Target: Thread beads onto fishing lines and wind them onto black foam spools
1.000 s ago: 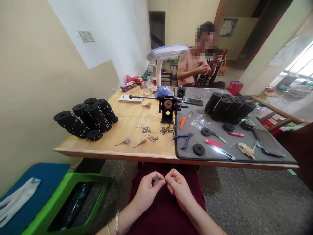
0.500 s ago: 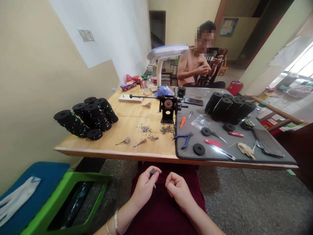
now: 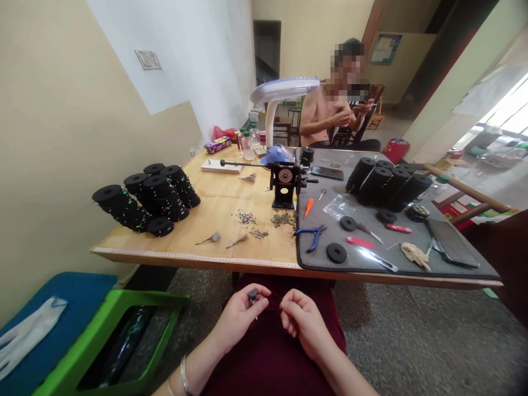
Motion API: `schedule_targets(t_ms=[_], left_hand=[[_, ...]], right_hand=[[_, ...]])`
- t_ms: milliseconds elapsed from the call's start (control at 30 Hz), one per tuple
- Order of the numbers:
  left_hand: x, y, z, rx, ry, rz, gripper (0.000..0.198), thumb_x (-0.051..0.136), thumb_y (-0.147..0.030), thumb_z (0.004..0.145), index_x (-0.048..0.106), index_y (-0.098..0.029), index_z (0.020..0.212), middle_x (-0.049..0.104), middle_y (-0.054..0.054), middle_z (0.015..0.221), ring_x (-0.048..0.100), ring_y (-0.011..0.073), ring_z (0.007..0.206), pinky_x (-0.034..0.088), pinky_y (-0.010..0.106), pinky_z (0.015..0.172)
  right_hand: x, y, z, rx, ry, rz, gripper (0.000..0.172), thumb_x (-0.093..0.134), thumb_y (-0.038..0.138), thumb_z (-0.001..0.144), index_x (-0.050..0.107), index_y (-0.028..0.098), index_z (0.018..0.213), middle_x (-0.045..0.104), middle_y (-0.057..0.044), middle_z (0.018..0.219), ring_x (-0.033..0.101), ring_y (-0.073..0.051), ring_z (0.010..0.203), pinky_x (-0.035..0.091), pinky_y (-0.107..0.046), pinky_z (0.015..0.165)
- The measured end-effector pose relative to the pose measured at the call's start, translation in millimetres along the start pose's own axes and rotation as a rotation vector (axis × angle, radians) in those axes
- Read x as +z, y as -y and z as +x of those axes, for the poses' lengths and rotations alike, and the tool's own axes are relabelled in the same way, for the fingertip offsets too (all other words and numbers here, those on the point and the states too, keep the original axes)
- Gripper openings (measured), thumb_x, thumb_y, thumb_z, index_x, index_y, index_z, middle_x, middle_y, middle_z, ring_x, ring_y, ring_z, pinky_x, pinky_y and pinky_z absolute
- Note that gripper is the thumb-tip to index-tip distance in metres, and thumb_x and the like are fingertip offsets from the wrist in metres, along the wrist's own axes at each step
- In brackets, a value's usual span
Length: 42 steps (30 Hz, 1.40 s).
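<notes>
Over my lap, in front of the table edge, my left hand (image 3: 244,309) grips a small dark tufted piece (image 3: 252,295) with a thin pale end below it. Close by on the right, my right hand (image 3: 297,314) is pinched, thumb against index finger; anything between the fingertips is too small to make out. The two hands do not touch. Nearest on the wooden table (image 3: 165,247) lie two small feathery bundles (image 3: 215,237) and piles of small coloured beads (image 3: 247,218). Behind them stands a black winding device (image 3: 284,184).
Black foam spools (image 3: 154,192) are stacked at the left, more (image 3: 381,184) at the right. Blue pliers (image 3: 315,237), a phone (image 3: 327,172) and foam discs lie on the grey mat (image 3: 305,258). A lamp (image 3: 284,91) stands behind; beyond it sits a person (image 3: 322,118). A green stool (image 3: 61,368) is at left.
My left hand has moved slightly left and down, its fingers a little looser round the dark piece. My right hand's fingers have shifted, the pinch now pointing more to the left.
</notes>
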<state>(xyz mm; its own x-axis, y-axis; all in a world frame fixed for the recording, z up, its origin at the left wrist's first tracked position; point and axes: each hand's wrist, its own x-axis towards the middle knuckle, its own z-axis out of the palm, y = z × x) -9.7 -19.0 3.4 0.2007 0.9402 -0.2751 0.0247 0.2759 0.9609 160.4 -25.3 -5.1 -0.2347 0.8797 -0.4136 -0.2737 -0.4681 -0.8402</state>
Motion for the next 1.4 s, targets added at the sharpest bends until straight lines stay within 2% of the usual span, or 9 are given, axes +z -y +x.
schedule_targets(t_ms=[133, 233, 433, 567, 667, 933, 1100, 1233, 1400], left_hand=[[5.6, -5, 6, 0.027, 0.056, 0.01, 0.024, 0.066, -0.038, 0.075, 0.066, -0.015, 0.085, 0.059, 0.001, 0.07, 0.049, 0.0137, 0.065, 0.039, 0.025, 0.062], [8.0, -10, 9, 0.055, 0.033, 0.022, 0.025, 0.063, -0.039, 0.077, 0.062, -0.015, 0.071, 0.057, 0.001, 0.067, 0.049, 0.0137, 0.064, 0.039, 0.024, 0.062], [4.7, -11, 9, 0.071, -0.036, 0.037, 0.025, 0.063, -0.039, 0.076, 0.06, -0.016, 0.067, 0.052, -0.002, 0.06, 0.045, 0.0115, 0.058, 0.036, 0.022, 0.055], [2.1, -11, 10, 0.086, -0.022, 0.102, 0.026, 0.06, -0.039, 0.078, 0.06, -0.016, 0.068, 0.055, -0.001, 0.062, 0.048, 0.013, 0.06, 0.038, 0.023, 0.059], [3.0, -16, 9, 0.127, -0.028, 0.211, 0.024, 0.059, -0.037, 0.079, 0.061, -0.016, 0.068, 0.059, 0.001, 0.064, 0.051, 0.0147, 0.062, 0.04, 0.025, 0.062], [4.2, -33, 4, 0.325, -0.123, 0.538, 0.018, 0.056, -0.024, 0.081, 0.063, -0.017, 0.066, 0.062, 0.002, 0.065, 0.055, 0.0159, 0.062, 0.038, 0.024, 0.058], [1.1, -34, 2, 0.338, -0.091, 0.645, 0.015, 0.056, -0.021, 0.081, 0.064, -0.017, 0.069, 0.063, 0.003, 0.068, 0.056, 0.0159, 0.064, 0.039, 0.024, 0.06], [-24.3, -51, 18, 0.397, -0.158, 0.777, 0.016, 0.053, -0.024, 0.084, 0.064, -0.018, 0.074, 0.065, 0.003, 0.073, 0.059, 0.0172, 0.069, 0.042, 0.026, 0.065], [-84.9, -92, 72, 0.382, -0.421, 1.157, 0.024, 0.043, -0.012, 0.084, 0.061, -0.014, 0.1, 0.067, 0.012, 0.099, 0.061, 0.0221, 0.091, 0.045, 0.031, 0.081]], right_hand=[[0, 1, 0, 0.048, 0.052, -0.02, 0.021, 0.063, 0.034, 0.07, 0.051, 0.017, 0.067, 0.053, 0.006, 0.042, 0.032, -0.003, 0.032, 0.019, -0.016, 0.035], [0, 2, 0, 0.063, 0.067, -0.058, 0.023, 0.064, 0.037, 0.07, 0.052, 0.017, 0.068, 0.054, 0.006, 0.043, 0.033, -0.003, 0.032, 0.02, -0.016, 0.035], [-4, 2, 2, 0.054, 0.12, -0.089, 0.03, 0.066, 0.043, 0.071, 0.054, 0.016, 0.069, 0.058, 0.004, 0.046, 0.039, -0.004, 0.035, 0.024, -0.016, 0.036], [-8, 7, 5, -0.003, 0.115, -0.078, 0.038, 0.064, 0.05, 0.074, 0.061, 0.014, 0.086, 0.07, -0.007, 0.075, 0.062, -0.014, 0.063, 0.043, -0.02, 0.048], [-5, 17, 8, -0.068, 0.098, -0.079, 0.041, 0.065, 0.048, 0.075, 0.059, 0.016, 0.1, 0.069, -0.008, 0.091, 0.065, -0.019, 0.083, 0.051, -0.027, 0.061], [13, 25, 16, -0.047, 0.274, -0.165, 0.045, 0.069, 0.051, 0.07, 0.054, 0.016, 0.093, 0.059, 0.002, 0.063, 0.058, -0.013, 0.055, 0.047, -0.025, 0.051], [11, 15, 24, -0.108, 0.223, -0.359, 0.029, 0.062, 0.043, 0.077, 0.051, 0.016, 0.079, 0.051, 0.007, 0.049, 0.037, -0.006, 0.04, 0.029, -0.019, 0.042], [4, 12, 26, -0.253, 0.095, -0.475, 0.023, 0.062, 0.034, 0.075, 0.049, 0.018, 0.065, 0.04, 0.008, 0.048, 0.034, -0.007, 0.045, 0.025, -0.02, 0.045], [0, 12, 28, -0.185, 0.027, -0.254, 0.035, 0.064, 0.048, 0.071, 0.043, 0.02, 0.064, 0.028, 0.012, 0.044, 0.02, -0.005, 0.04, 0.015, -0.02, 0.041]])
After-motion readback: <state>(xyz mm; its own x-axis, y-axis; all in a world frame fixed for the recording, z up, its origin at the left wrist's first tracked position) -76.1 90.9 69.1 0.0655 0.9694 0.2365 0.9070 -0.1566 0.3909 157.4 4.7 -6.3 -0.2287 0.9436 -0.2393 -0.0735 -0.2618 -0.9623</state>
